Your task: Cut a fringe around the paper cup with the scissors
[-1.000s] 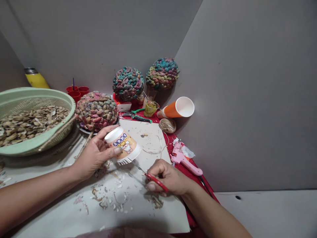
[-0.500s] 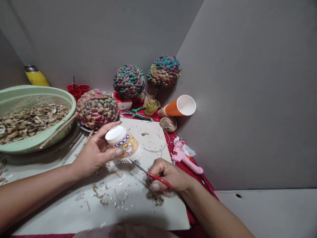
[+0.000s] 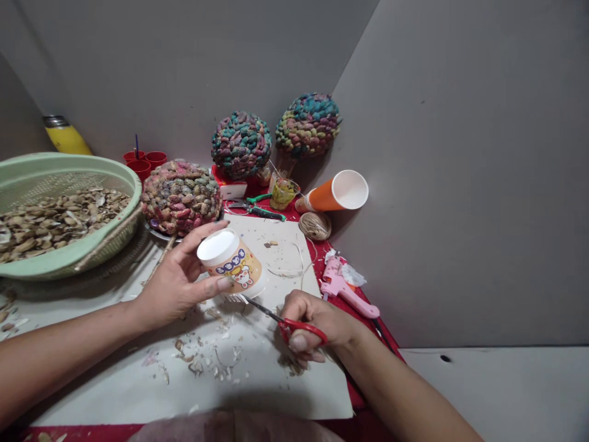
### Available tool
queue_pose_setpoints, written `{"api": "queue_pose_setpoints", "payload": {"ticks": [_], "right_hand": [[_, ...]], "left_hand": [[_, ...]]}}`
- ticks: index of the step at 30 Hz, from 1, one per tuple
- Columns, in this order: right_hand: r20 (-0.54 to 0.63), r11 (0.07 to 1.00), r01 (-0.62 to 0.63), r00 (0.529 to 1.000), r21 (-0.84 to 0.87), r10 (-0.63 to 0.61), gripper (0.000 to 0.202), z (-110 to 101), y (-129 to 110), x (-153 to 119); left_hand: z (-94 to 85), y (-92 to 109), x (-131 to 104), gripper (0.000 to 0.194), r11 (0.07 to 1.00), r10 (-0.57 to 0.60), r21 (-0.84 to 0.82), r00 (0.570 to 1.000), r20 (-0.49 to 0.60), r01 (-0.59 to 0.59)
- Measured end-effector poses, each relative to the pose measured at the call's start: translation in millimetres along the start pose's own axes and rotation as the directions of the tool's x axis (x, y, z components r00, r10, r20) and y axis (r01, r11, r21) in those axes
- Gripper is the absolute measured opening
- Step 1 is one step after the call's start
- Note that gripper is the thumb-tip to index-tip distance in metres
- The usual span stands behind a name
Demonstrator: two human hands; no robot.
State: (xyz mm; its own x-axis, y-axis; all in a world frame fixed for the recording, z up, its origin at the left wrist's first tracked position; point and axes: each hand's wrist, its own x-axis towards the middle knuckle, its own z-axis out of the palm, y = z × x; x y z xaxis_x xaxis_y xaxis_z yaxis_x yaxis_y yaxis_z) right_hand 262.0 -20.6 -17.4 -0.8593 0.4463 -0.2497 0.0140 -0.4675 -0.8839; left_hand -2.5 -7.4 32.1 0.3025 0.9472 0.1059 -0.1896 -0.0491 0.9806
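My left hand (image 3: 188, 276) is closed around a white paper cup (image 3: 239, 270) printed with a cartoon rabbit on an orange band. The cup is tilted, its white round end facing up and left, and narrow cut strips fringe its lower edge. My right hand (image 3: 308, 328) grips red-handled scissors (image 3: 302, 326), thumb and fingers in the loops. Their blade tips touch the fringed lower edge of the cup. Bits of shell and paper scraps (image 3: 225, 356) lie on the white board (image 3: 276, 393) beneath both hands.
At left stands a green basket (image 3: 105, 248) of shells. Coloured shell-covered balls (image 3: 181, 196) stand behind my left hand and at the back. Green-handled pliers (image 3: 264, 212), an orange cup (image 3: 322, 195), twine (image 3: 315, 226) and a pink glue gun (image 3: 347, 291) lie along the right side.
The scissors and my right hand have shifted slightly right and down. The cup has moved a little to the right in my left hand's hold. The whole view has tilted slightly.
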Motion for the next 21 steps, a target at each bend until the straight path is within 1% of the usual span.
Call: {"api": "queue_pose_setpoints", "payload": {"ticks": [7,10,16,18,21], "right_hand": [[0.030,0.998,0.041,0.999,0.057,-0.042,0.053,-1.6,4.5,-0.2],[0.035,0.998,0.048,0.998,0.047,-0.050,0.052,-2.1,5.5,-0.8],[0.038,1.000,0.011,0.999,0.024,-0.012,0.052,-2.5,4.3,-0.1],[0.051,1.000,-0.004,0.999,0.016,0.003,0.051,-1.5,2.7,0.6],[0.049,0.999,-0.026,0.998,-0.030,0.028,0.052,0.2,0.0,0.0]], "left_hand": [[-2.6,-3.2,0.9,0.067,0.999,0.044,-0.013,0.999,0.022,-0.044],[-2.8,-5.0,0.7,0.068,0.998,0.045,-0.042,0.998,0.047,-0.043],[0.0,-5.9,0.6,0.064,0.988,-0.011,-0.154,0.996,0.094,0.025],[1.3,-5.1,0.2,0.066,0.986,-0.039,-0.159,0.996,0.080,0.051],[2.8,-4.3,-0.3,0.067,0.982,-0.117,-0.148,0.993,0.034,0.121]]}}
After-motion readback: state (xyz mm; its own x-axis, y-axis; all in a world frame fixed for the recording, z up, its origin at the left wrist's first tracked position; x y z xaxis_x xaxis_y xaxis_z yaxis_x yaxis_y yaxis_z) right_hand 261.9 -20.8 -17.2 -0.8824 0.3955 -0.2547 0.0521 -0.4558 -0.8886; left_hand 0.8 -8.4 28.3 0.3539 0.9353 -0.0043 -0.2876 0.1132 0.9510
